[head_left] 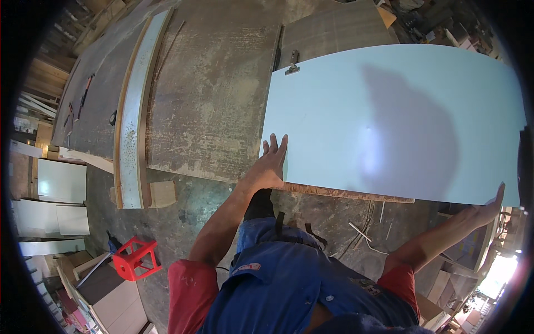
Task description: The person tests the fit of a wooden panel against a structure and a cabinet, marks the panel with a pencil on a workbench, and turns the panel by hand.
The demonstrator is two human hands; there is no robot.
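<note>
A large pale blue-white panel [322, 122] lies on the worn brown workbench [211, 89], filling its right part. My left hand [271, 162] rests at the panel's near left corner, fingers spread over its left edge. At the near right corner, my right hand [490, 209] touches the panel's edge with a finger stretched out along the surface; its other fingers are mostly hidden. A metal clip [292, 65] sits on the far left corner of the panel. A rough wooden edge [345, 192] shows under the panel's near side.
Left of the panel, a long narrow board with wooden edges [133, 111] crosses the bench. Farther left lie a tape measure [113, 118] and slim tools [84, 94]. A red plastic stool [135, 259] stands on the floor near white panels [61, 181]. A cable [375, 250] trails below the bench.
</note>
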